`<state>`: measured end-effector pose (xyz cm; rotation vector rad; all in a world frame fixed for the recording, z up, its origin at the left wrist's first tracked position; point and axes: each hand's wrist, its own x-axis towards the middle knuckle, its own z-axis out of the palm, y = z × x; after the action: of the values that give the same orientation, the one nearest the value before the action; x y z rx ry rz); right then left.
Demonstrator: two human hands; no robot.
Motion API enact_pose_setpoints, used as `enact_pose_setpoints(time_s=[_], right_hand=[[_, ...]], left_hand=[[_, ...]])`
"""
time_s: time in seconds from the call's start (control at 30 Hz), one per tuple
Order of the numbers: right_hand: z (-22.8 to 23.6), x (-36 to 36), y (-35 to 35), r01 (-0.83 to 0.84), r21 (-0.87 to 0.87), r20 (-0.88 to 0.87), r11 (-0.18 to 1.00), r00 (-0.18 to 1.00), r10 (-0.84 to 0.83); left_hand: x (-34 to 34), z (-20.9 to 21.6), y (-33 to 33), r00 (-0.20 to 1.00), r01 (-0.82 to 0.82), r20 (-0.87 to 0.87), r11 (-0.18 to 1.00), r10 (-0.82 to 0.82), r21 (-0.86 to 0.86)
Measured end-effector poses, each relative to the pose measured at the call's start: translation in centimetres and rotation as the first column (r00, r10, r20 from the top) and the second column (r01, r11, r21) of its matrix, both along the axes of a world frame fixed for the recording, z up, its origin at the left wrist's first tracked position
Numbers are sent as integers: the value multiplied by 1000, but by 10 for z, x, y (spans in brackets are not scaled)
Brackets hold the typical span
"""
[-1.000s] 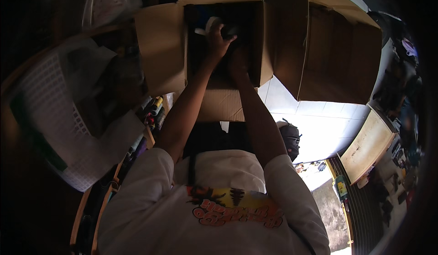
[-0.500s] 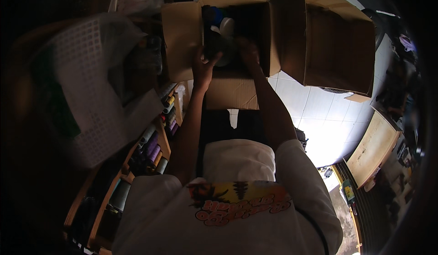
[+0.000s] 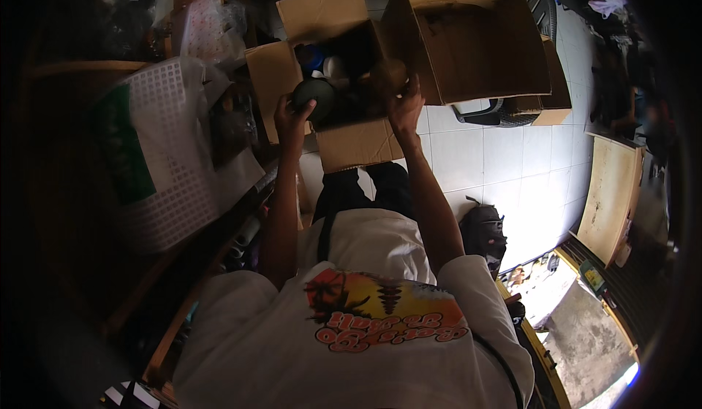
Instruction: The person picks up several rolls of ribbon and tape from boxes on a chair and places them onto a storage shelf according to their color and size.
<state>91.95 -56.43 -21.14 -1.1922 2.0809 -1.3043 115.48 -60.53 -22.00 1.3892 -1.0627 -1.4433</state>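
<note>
My left hand [image 3: 294,116] grips a dark green round spool [image 3: 314,99] over the left front corner of an open cardboard box [image 3: 358,146]. A brownish-gold round spool [image 3: 390,77] is held in my right hand [image 3: 406,109] at the box's right side, its outline dim and slightly blurred. Both spools show mostly a rounded face. Deeper in the box lie a blue spool [image 3: 313,57] and a white one [image 3: 333,68]. The rest of the box's inside is too dark to make out.
A larger open cardboard box [image 3: 475,51] stands tilted to the right, by a black chair [image 3: 497,114]. At left is a white and green woven plastic sack [image 3: 175,138]. A black backpack [image 3: 484,233] rests on the white tiled floor [image 3: 504,164].
Both hands have risen from inside the box and moved apart. The green spool has come up to the left; the brownish-gold spool now shows in my right hand. The view has shifted.
</note>
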Motion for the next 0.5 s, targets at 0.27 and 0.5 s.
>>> enact_pose_setpoints(time_s=[0.27, 0.5], right_hand=[[139, -47, 45, 39, -338, 111, 940, 994, -1], [223, -153, 179, 20, -302, 72, 953, 997, 2]], left_hand=[[-62, 116, -1, 979, 163, 169, 930, -112, -331], [-211, 215, 35, 873, 488, 414, 450, -258, -748]])
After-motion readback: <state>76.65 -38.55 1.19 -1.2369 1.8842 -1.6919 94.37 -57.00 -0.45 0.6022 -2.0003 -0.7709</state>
